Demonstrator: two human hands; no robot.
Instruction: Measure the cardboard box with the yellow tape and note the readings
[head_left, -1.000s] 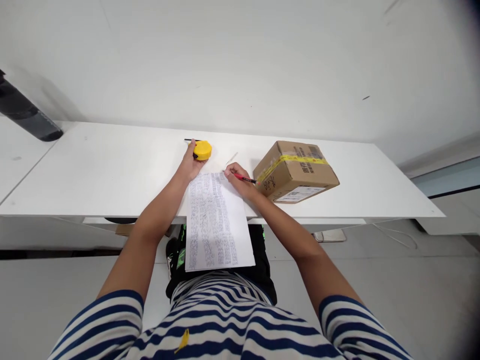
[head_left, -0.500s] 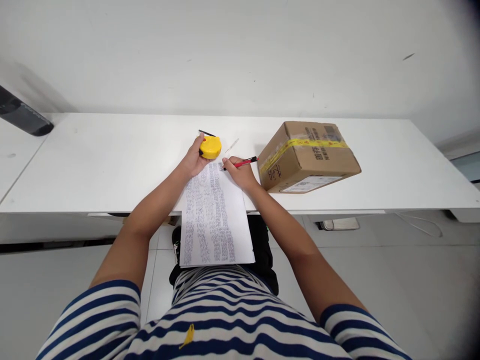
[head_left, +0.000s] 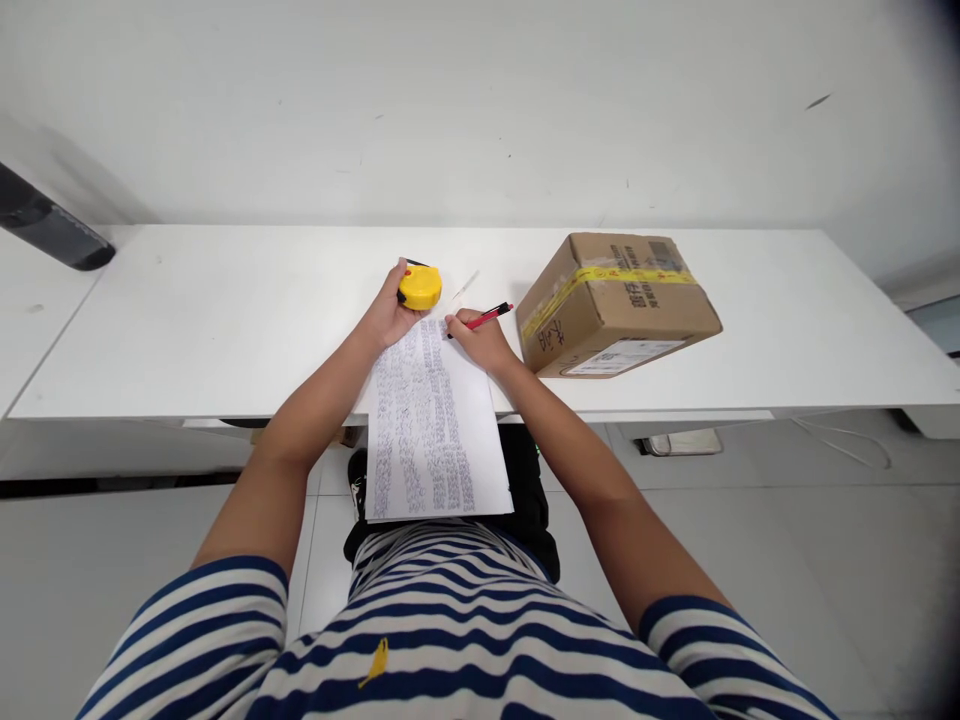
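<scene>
My left hand (head_left: pixel 388 312) is wrapped round a yellow tape measure (head_left: pixel 419 287) on the white table (head_left: pixel 210 330), just beyond the top left corner of a sheet of paper (head_left: pixel 427 430) covered in handwriting. My right hand (head_left: pixel 480 340) grips a red pen (head_left: pixel 487 317), its tip resting on the top edge of the sheet. The paper hangs over the table's near edge toward my lap.
A taped cardboard box (head_left: pixel 619 305) sits right of my right hand, close to the pen. A small thin white object (head_left: pixel 466 284) lies behind the paper. A dark cylinder (head_left: pixel 45 228) pokes in at the far left. A wall stands behind the table.
The view swung right and steadied. My left hand closed further round the tape measure, and the pen swung so its tail points right, tip on the paper's top edge.
</scene>
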